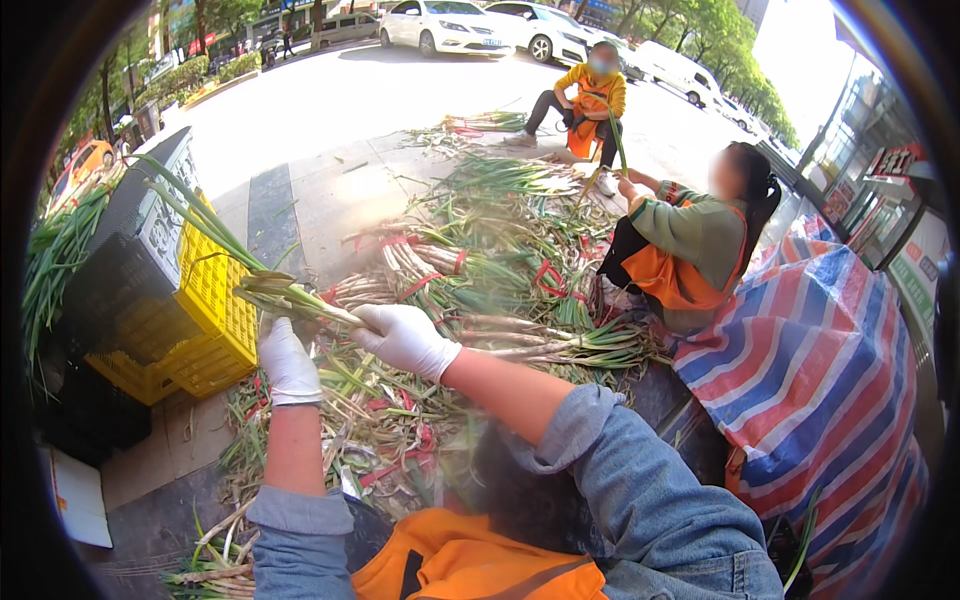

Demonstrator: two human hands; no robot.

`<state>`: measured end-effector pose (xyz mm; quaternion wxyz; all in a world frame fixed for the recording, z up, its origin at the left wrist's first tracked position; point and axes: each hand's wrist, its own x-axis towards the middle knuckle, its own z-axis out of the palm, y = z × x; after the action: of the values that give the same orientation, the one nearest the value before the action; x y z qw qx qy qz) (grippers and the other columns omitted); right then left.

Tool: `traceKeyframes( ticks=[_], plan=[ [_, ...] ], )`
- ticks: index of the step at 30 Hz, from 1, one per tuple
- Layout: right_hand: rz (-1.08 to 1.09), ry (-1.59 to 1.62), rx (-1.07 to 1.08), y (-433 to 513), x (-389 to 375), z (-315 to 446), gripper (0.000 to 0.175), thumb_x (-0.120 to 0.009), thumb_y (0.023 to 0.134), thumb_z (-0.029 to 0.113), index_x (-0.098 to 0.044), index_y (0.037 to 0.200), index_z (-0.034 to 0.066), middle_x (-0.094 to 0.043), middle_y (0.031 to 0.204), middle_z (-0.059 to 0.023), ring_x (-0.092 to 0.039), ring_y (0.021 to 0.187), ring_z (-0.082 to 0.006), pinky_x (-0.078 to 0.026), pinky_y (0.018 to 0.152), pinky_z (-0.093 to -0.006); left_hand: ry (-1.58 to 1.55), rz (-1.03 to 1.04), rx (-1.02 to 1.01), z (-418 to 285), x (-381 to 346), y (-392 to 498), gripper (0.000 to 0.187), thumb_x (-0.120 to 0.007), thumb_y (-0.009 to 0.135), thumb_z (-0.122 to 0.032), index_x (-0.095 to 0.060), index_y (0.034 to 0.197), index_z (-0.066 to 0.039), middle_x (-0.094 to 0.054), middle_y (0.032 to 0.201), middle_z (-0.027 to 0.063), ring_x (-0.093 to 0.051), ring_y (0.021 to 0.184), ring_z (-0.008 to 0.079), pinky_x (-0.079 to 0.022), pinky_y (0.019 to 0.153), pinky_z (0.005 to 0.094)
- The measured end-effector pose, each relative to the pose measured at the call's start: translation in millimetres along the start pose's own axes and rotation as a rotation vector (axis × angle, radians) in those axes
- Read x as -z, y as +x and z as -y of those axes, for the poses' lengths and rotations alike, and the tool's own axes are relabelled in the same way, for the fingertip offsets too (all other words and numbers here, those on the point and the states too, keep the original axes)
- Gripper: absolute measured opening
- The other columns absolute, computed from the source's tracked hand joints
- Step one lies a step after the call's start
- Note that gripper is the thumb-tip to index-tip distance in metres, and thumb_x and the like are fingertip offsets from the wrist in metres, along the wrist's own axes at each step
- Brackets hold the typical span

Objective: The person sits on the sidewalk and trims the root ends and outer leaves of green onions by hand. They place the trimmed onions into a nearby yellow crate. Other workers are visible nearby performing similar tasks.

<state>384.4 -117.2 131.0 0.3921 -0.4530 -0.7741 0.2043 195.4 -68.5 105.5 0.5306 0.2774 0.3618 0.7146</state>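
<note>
My right hand (405,341), in a white glove, is closed around the pale lower end of a long green onion (296,298). The stalk slants up to the left, its green leaves reaching over a yellow crate. My left hand (289,364), gloved alike, grips the stalk from below, where dry outer leaves stick out; its fingertips are partly hidden by them. Beneath both hands lies a heap of loose leaves and peeled skins (375,420). Bundles of green onions tied with red bands (420,259) rest just beyond.
A yellow plastic crate (214,300) and a black crate (135,247) stand at left, with green onions (64,247) beside them. Two people in orange aprons sit ahead, the nearer person (690,232) holding a stalk. A striped woven plastic sheet (810,360) bulges at right. Cars (450,26) stand behind.
</note>
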Motion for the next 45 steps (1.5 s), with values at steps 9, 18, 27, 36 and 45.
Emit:
traceKeyframes(
  ticks=[9,18,27,36,45],
  plan=[
    [-0.075,-0.034,0.011,-1,0,-1,0.018,-0.064,0.087,0.025,-0.065,0.099,0.0102,-0.063,0.078,-0.0153,-0.063,0.073,-0.0350,-0.050,0.065,-0.0404,-0.183,0.122,0.201,4,2,6,0.021,-0.060,0.093,-0.016,-0.064,0.110,-0.004,-0.066,0.088,0.0040,-0.050,0.060,0.0111,-0.041,0.051,0.0244],
    [-0.112,-0.051,0.111,0,-7,10,0.019,-0.065,0.086,0.027,-0.064,0.098,0.0116,-0.065,0.079,-0.0130,-0.065,0.074,-0.0338,-0.051,0.065,-0.0420,-0.350,-0.062,0.296,-11,-8,-6,0.031,-0.049,0.099,-0.029,-0.062,0.117,-0.007,-0.064,0.086,0.0024,-0.051,0.058,0.0092,-0.043,0.048,0.0219],
    [-0.007,0.037,0.020,0,-20,18,0.014,-0.066,0.088,0.024,-0.067,0.096,0.0126,-0.064,0.075,-0.0118,-0.064,0.068,-0.0316,-0.049,0.061,-0.0394,-0.198,-0.241,0.203,-36,17,16,0.018,-0.048,0.099,-0.025,-0.060,0.095,-0.012,-0.058,0.073,0.0011,-0.049,0.053,0.0105,-0.040,0.042,0.0244],
    [0.219,0.475,-0.449,8,14,3,0.028,-0.054,0.097,0.028,-0.070,0.104,0.0066,-0.058,0.070,0.0005,-0.054,0.064,-0.0078,-0.045,0.061,-0.0238,0.003,0.209,0.653,-26,22,8,0.032,-0.046,0.099,-0.030,-0.062,0.113,-0.005,-0.070,0.088,0.0103,-0.061,0.060,0.0170,-0.055,0.053,0.0307],
    [0.151,0.311,-0.395,4,13,0,0.030,-0.056,0.095,0.030,-0.068,0.107,0.0052,-0.064,0.076,-0.0047,-0.059,0.067,-0.0113,-0.048,0.065,-0.0281,0.459,-0.168,-0.806,-52,-4,-3,0.033,-0.051,0.087,0.004,-0.060,0.119,0.003,-0.065,0.112,0.0105,-0.061,0.096,0.0186,-0.049,0.087,0.0314]
  ],
)
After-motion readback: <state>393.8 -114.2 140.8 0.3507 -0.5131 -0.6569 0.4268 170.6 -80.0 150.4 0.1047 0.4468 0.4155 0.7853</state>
